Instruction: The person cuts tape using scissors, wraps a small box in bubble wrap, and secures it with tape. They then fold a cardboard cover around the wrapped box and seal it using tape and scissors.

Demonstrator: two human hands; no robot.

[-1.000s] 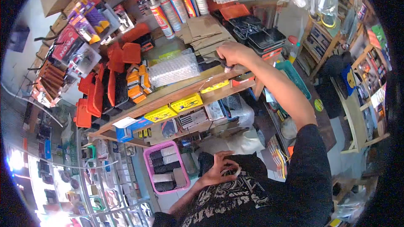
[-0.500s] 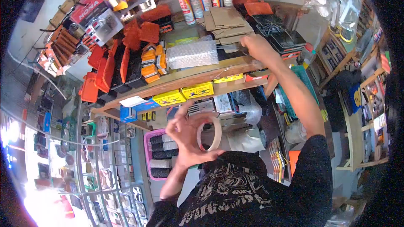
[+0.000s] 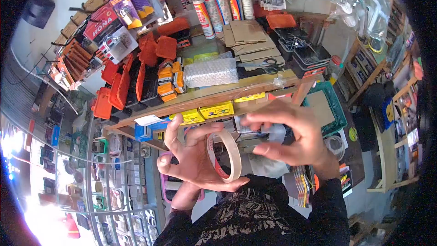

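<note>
A roll of masking tape (image 3: 234, 157) stands on edge in my left hand (image 3: 185, 159), its pale side turned to the right. My thumb is under the roll and a finger rests at its top, while the other fingers spread upward. To the right of the roll is my right hand (image 3: 298, 134), fingers apart and holding nothing, its tips pointing at the tape without touching it. Scissors (image 3: 270, 66) lie on the counter at the edge of some cardboard pieces (image 3: 249, 34). Left of them is a bubble-wrapped package (image 3: 210, 73).
Orange-lidded black boxes (image 3: 119, 89) and small orange boxes (image 3: 168, 82) line the counter's left side. Sealant tubes (image 3: 222, 7) stand at the back. Yellow boxes (image 3: 217, 110) sit on the shelf below. A green basket (image 3: 339, 109) is at the right.
My right hand has come away from the scissors, leaving them on the counter, and moved down beside the tape. The left hand still holds the roll, fingers now spread wider.
</note>
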